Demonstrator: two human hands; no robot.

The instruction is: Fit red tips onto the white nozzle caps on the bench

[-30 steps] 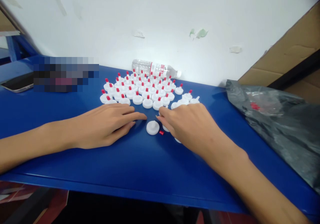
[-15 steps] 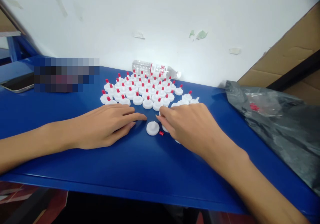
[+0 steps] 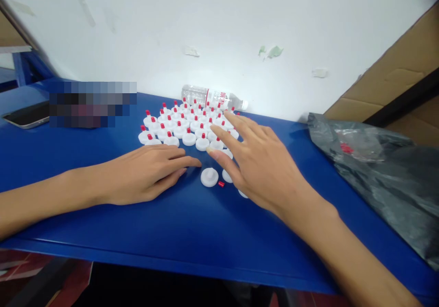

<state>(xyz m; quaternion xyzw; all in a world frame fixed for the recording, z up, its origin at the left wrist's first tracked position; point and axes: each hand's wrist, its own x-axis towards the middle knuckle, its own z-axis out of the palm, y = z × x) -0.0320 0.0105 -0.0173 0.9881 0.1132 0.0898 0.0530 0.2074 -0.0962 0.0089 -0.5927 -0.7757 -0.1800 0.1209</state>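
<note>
My left hand (image 3: 147, 174) lies on the blue table, fingers stretched out and holding nothing. Just right of its index fingertip sits a white round nozzle cap (image 3: 209, 177) with a bare spout. Beside that cap lies a small loose red tip (image 3: 221, 184). My right hand (image 3: 260, 163) hovers over more white caps, its fingers spread and nothing in them; it hides several of them. A bare white cap (image 3: 227, 175) shows partly under its thumb. Behind both hands stand many white caps with red tips (image 3: 188, 137), grouped closely together.
A clear plastic bottle (image 3: 214, 97) lies on its side against the white wall. To the right, a grey plastic bag (image 3: 387, 179) holds a clear pouch with red pieces (image 3: 346, 148). A phone (image 3: 25, 114) and a blurred-out patch are at the left. Cardboard (image 3: 387, 74) leans at the right.
My right hand has gone from closed fingers low over the caps to spread fingers, reaching up and left over the red-tipped group. My left hand stays in place.
</note>
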